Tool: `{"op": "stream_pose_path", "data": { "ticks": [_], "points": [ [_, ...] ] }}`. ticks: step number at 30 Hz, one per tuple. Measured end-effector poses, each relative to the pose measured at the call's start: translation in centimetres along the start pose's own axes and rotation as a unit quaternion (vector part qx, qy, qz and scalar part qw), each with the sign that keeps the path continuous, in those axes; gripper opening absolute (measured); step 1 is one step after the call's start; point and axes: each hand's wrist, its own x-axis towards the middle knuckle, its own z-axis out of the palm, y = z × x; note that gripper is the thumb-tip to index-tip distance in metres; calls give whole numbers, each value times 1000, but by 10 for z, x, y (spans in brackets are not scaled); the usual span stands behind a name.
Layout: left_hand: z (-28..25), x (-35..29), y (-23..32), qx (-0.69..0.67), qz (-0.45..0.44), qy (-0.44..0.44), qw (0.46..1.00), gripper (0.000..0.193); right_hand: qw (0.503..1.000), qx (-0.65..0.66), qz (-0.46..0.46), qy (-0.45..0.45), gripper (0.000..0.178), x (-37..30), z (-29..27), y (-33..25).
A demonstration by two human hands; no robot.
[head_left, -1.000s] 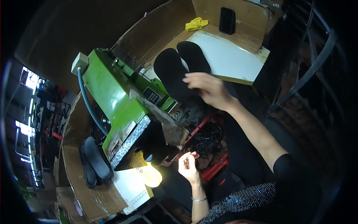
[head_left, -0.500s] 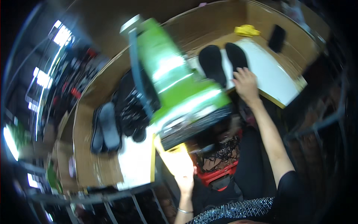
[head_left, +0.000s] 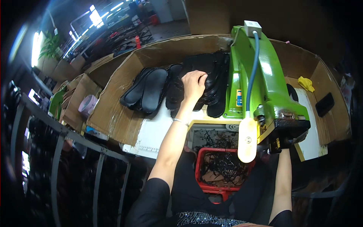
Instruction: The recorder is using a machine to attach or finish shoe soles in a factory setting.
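My left hand (head_left: 194,85) is over a pile of black shoe soles (head_left: 213,89). Its fingers are curled closed against the pile; what they hold, if anything, cannot be made out. To the left, a stack of black soles (head_left: 153,90) lies with two smooth ones on top. A green machine (head_left: 261,72) with a blue-grey cable and a pale yellow guard plate (head_left: 247,140) stands right of the pile. My right forearm (head_left: 283,178) reaches up to the machine's dark head (head_left: 287,130), which hides my right hand. Behind the machine, a dark sole edge (head_left: 292,92) shows.
Cardboard walls (head_left: 162,51) ring the white worktop (head_left: 155,132). A yellow cloth (head_left: 306,84) and a black phone-like slab (head_left: 325,104) are at right. Between my legs a red basket (head_left: 198,166) holds black trimmings. Metal railing (head_left: 60,147) stands at left.
My view has turned left, so the machine appears farther right. My left hand went from beside the yellow plate to the sole pile. My right hand left the soles and is now behind the machine head.
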Motion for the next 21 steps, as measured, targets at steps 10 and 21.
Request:
{"op": "stream_pose_path", "data": {
  "ticks": [10, 21],
  "points": [
    [-161, -132, 146, -267, 12, 145, 953, 22, 882, -241, -190, -358, 69, -170, -11, 20],
    [-53, -223, 202, -383, -276, -69, 879, 66, 893, -149, 226, -358, 22, -281, -122, 76]
  ]
}}
